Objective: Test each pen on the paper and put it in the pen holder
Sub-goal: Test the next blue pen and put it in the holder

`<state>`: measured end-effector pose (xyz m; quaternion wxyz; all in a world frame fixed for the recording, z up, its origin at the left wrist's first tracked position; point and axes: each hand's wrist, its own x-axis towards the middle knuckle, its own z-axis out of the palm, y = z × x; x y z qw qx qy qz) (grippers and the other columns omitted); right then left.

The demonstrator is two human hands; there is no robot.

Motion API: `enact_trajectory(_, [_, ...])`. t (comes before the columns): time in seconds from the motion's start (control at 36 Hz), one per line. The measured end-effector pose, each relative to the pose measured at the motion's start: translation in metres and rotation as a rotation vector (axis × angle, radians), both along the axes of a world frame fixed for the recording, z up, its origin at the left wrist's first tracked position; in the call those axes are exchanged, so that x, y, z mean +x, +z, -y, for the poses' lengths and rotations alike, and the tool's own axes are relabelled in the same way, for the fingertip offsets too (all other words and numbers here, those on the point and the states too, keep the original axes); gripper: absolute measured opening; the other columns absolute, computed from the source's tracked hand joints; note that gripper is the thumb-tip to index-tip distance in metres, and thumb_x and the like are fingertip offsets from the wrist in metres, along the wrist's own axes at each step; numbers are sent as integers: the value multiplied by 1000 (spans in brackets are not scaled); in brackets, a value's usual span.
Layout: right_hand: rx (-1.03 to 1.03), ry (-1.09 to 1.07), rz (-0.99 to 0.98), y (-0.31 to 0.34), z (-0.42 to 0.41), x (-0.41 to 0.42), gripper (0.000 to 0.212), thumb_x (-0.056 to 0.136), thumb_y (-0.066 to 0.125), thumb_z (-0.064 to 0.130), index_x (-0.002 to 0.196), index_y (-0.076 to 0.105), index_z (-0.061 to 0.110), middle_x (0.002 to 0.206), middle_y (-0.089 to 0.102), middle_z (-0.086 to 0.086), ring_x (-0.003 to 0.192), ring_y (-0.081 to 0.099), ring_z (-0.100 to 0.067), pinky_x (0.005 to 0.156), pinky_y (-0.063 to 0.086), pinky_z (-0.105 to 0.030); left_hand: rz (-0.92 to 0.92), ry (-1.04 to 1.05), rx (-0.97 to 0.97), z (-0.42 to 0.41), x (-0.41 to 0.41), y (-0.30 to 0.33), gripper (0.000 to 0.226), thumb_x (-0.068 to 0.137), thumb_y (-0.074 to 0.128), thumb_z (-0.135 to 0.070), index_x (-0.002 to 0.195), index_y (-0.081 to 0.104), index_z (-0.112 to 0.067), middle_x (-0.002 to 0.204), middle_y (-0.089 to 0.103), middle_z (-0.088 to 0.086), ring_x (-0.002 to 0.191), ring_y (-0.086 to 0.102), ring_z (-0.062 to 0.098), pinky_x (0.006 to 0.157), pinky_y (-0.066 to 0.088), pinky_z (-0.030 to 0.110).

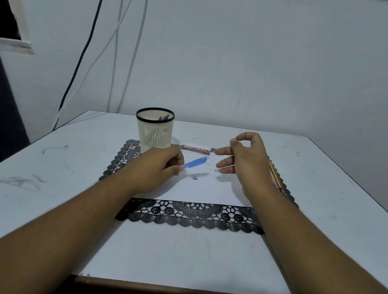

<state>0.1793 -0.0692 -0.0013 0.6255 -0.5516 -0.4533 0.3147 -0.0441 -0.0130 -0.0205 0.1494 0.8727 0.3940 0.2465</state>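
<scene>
Head view: the left hand (pixel 160 164) pinches the near end of a translucent blue plastic pen (pixel 195 162), holding it low over the white sheet of paper (pixel 207 188) that lies on a black lace-edged mat (pixel 193 215) mid-table. The right hand (pixel 243 158) hangs above the paper's right side, thumb and forefinger pressed together on something too thin to make out, the other fingers (pixel 222 167) loosely spread.

A white slotted pen holder with a black rim (pixel 154 128) stands at the mat's far-left corner, a few pens already inside. A flat red-and-white case (pixel 196 149) lies just beyond the paper. A yellowish pencil-like stick (pixel 275 178) lies by the mat's right edge.

The blue pen looks mid-test or being readied. Next it probably needs its tip set to the paper for a stroke, then a lift left and away into the holder.
</scene>
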Motion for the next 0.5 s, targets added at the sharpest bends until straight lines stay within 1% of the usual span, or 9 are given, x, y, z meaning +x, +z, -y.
enact_trajectory(0.06, [11,5,27,1,1,-2,7,108,48,18,114,47,15,84,79,-4,59,67,-25,64,61,-44,27,-1,-4,1,0,-2,6,98,65,-22,96,61,-25,86,66,-14,79,56,-7,65,38,9])
enact_trajectory(0.17, [42,36,65,1,0,-6,2,108,49,18,108,48,19,84,79,-6,60,67,-26,62,59,-43,72,-5,-5,1,0,-1,8,99,64,-24,93,60,-29,85,70,-12,77,59,1,63,39,11])
enact_trajectory(0.25, [94,58,83,10,0,-6,3,108,50,20,106,48,21,86,79,-7,61,67,-25,62,59,-43,94,-7,16,3,1,8,8,99,64,-26,93,60,-30,85,69,-12,78,59,5,64,41,15])
enact_trajectory(0.39, [120,57,104,10,1,-4,5,108,50,19,104,47,22,86,79,-7,61,67,-24,61,59,-42,103,-12,16,3,5,10,10,99,64,-26,92,60,-31,85,70,-11,76,59,4,63,40,14])
enact_trajectory(0.5, [155,18,100,12,1,-1,7,109,49,20,103,46,23,88,79,-5,60,67,-24,60,59,-42,111,-12,12,3,6,11,11,99,64,-25,91,60,-32,86,70,-10,78,60,6,64,40,14])
